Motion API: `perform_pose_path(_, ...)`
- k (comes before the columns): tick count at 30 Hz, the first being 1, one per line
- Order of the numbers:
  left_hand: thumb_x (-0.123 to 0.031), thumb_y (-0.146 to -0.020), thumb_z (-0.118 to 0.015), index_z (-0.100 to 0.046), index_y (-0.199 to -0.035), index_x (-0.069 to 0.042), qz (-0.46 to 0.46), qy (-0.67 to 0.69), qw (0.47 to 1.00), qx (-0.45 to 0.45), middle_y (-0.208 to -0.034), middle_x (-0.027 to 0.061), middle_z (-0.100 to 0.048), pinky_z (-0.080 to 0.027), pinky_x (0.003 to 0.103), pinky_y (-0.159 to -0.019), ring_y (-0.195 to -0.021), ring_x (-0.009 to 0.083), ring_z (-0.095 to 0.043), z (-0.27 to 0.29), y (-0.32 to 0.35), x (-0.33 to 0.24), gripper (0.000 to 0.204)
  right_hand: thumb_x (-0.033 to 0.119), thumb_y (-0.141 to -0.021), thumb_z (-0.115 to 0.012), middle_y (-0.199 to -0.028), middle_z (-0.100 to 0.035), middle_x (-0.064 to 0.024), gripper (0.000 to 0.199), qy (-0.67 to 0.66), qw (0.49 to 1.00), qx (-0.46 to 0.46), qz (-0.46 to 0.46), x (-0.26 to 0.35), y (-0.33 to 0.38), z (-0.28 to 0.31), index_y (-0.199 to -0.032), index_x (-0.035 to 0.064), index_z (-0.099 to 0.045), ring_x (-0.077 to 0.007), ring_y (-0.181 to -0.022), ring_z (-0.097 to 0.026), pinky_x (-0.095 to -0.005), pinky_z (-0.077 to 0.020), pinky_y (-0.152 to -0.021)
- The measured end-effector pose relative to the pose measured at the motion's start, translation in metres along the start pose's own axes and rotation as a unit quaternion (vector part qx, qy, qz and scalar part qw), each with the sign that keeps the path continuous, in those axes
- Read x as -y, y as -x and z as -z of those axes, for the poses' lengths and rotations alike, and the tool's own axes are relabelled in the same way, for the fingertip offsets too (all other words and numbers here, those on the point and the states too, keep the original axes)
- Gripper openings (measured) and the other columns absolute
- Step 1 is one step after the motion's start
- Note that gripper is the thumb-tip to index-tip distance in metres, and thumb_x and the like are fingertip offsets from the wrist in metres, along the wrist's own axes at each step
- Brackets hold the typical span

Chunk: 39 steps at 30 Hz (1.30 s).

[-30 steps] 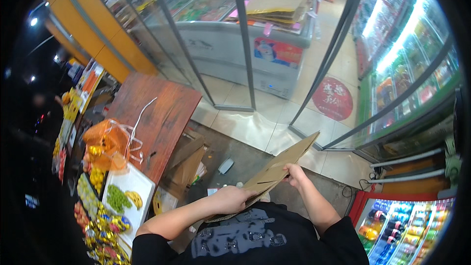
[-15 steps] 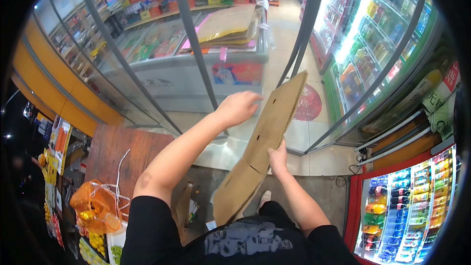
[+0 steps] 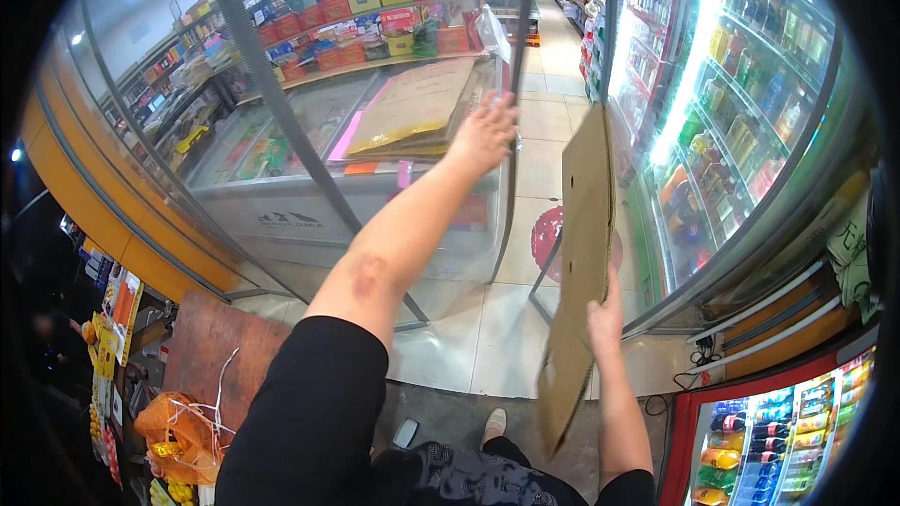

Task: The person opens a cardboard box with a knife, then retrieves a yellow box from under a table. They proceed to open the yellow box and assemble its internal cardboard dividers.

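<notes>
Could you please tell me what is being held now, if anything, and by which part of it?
The right grip holds a flat brown cardboard piece by its right edge, just below the middle. The left grip appears to hold nothing.

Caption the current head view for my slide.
Right hand grips flattened cardboard upright; open left hand extends near the glass door's frame.

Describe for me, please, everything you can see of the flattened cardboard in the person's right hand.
The flattened cardboard is plain brown and looks stiff, with layered edges along its right side. Two small dark holes show in its broad face, which is turned toward the left. It stands nearly upright, tall and narrow from this angle, partly covering the red round floor decal. The right hand grips it by its right edge.
</notes>
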State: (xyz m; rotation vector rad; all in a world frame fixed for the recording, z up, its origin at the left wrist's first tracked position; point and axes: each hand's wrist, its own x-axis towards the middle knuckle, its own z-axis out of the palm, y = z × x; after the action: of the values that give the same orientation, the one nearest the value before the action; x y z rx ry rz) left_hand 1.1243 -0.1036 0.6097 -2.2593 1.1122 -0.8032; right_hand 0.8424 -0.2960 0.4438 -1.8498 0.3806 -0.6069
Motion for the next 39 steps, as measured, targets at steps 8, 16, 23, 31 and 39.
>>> perform_pose_path(8, -0.047, -0.082, -0.065, -0.061, -0.126, -0.017, 0.167, 0.031, 0.982, 0.085, -0.129, 0.0085, -0.058, -0.003, 0.051, -0.120, -0.141, 0.0293, -0.029, -0.013, 0.110, 0.078, 0.053, -0.008, -0.079, -0.045, -0.139, -0.049, -0.0156, 0.063, -0.027, 0.994, -0.022, 0.106, 0.105, -0.099, -0.004, -0.141, -0.0009, -0.041, -0.0287, -0.127, -0.048, -0.0355, -0.0349, -0.109)
perform_pose_path(16, -0.036, -0.084, -0.067, -0.065, -0.120, -0.019, 0.203, 0.060, 0.969, 0.126, -0.127, 0.0065, -0.059, -0.010, 0.045, -0.120, -0.139, 0.0251, -0.034, 0.042, 0.212, 0.137, 0.040, -0.009, -0.078, -0.052, -0.136, -0.050, -0.0167, 0.068, -0.307, 0.933, 0.107, 0.154, 0.251, -0.245, -0.111, -0.143, -0.0038, -0.035, -0.0245, -0.120, -0.053, -0.0322, -0.0422, -0.101)
perform_pose_path(23, -0.032, -0.080, -0.070, -0.064, -0.117, -0.017, 0.226, 0.107, 0.955, 0.157, -0.126, 0.0065, -0.057, -0.015, 0.049, -0.118, -0.137, 0.0294, -0.034, 0.040, 0.231, 0.184, 0.040, -0.012, -0.079, -0.054, -0.117, -0.060, -0.0147, 0.062, -0.416, 0.890, 0.166, 0.086, 0.249, -0.431, -0.313, -0.139, 0.0012, -0.041, -0.0233, -0.101, -0.060, -0.0345, -0.0507, -0.087)
perform_pose_path(31, -0.033, -0.076, -0.073, -0.065, -0.115, -0.020, 0.261, 0.079, 0.925, 0.264, -0.126, 0.0052, -0.056, -0.016, 0.056, -0.114, -0.137, 0.0323, -0.033, 0.029, 0.241, 0.228, 0.042, -0.011, -0.081, -0.056, -0.112, -0.061, -0.0149, 0.055, -0.411, 0.885, 0.196, -0.097, 0.175, -0.576, -0.481, -0.134, 0.0010, -0.045, -0.0262, -0.098, -0.061, -0.0399, -0.0522, -0.083)
perform_pose_path(39, -0.035, -0.082, -0.069, -0.061, -0.123, -0.022, 0.213, 0.089, 0.926, 0.299, -0.136, 0.0034, -0.050, -0.018, 0.054, -0.114, -0.142, 0.0295, -0.028, 0.009, 0.217, 0.238, 0.044, 0.023, -0.082, -0.070, -0.126, -0.054, -0.0272, 0.068, 0.173, 0.982, 0.064, -0.041, 0.019, -0.604, -0.539, -0.140, 0.0067, -0.038, -0.0419, -0.117, -0.053, -0.0468, -0.0446, -0.099)
